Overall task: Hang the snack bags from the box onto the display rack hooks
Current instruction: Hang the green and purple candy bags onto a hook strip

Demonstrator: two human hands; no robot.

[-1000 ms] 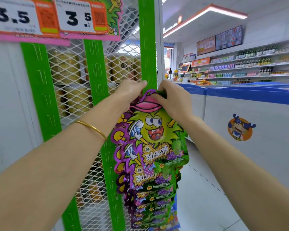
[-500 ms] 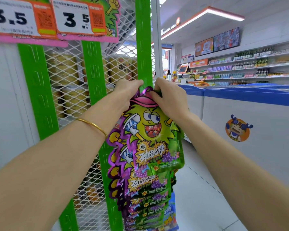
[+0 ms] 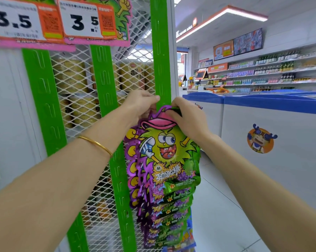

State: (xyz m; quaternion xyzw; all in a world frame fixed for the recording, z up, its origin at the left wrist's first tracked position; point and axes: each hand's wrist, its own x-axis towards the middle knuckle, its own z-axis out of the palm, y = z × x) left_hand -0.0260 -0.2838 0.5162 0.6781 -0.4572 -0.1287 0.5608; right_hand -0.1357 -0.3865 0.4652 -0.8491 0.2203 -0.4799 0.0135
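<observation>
A bunch of purple-and-green snack bags with a cartoon character hangs in a cascade down the green display strip of the rack. My left hand pinches the top left of the front bag against the strip. My right hand grips the bag's pink top edge from the right. The hook or clip under my fingers is hidden. The box is out of view.
White mesh panel and two more green strips lie to the left, with price tags reading 3.5 above. Blue-topped chest freezers stand to the right across a tiled aisle. Stocked shelves line the far wall.
Both hands stayed on the top of the front bag; the bunch has shifted slightly and swung a little at the strip.
</observation>
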